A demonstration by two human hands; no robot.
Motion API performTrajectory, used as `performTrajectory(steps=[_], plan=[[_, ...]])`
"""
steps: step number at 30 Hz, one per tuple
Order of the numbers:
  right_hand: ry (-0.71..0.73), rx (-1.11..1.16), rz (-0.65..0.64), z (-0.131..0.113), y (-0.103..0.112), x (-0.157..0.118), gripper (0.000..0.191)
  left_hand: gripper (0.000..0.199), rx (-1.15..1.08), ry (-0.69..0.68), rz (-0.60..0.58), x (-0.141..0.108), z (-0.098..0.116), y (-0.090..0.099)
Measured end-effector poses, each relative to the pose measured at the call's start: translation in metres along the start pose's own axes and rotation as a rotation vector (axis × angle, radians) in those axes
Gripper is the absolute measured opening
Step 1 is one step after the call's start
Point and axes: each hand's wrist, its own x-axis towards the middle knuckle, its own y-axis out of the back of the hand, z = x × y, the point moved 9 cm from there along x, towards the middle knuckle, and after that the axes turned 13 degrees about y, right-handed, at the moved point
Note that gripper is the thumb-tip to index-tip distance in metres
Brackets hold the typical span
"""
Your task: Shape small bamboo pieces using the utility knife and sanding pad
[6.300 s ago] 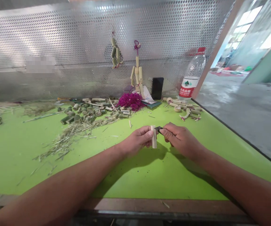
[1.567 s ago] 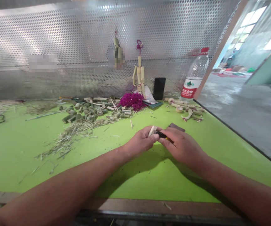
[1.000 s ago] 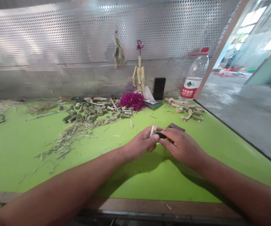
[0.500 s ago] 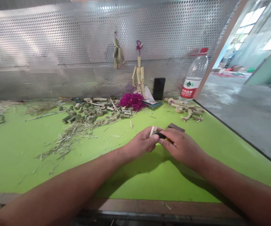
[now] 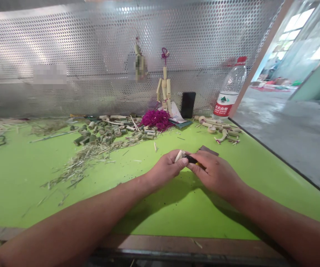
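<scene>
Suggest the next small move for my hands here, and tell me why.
I'd probably ease the left thumb back from the dark tool before pressing. The left hand holds the pale piece with that thumb right by the tool's front end, while the right hand holds the tool. Any cutting edge is too small to make out.

Red-and-white label point(image 5: 225, 103) reading "农夫山泉", smaller "SPRING" beneath, on clear plastic bottle point(image 5: 234, 78)
</scene>
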Motion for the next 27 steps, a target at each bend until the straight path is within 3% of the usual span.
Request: performTrajectory(steps=[20, 27], plan=[[0.040, 0.042, -0.013, 0.001, -0.003, 0.001, 0.033, 0.039, -0.020, -0.031, -0.151, -0.007, 0.009, -0.015], [0.045, 0.031, 0.022, -0.003, 0.001, 0.000, 0.032, 0.041, 0.008, -0.037, -0.109, -0.006, 0.008, -0.011]])
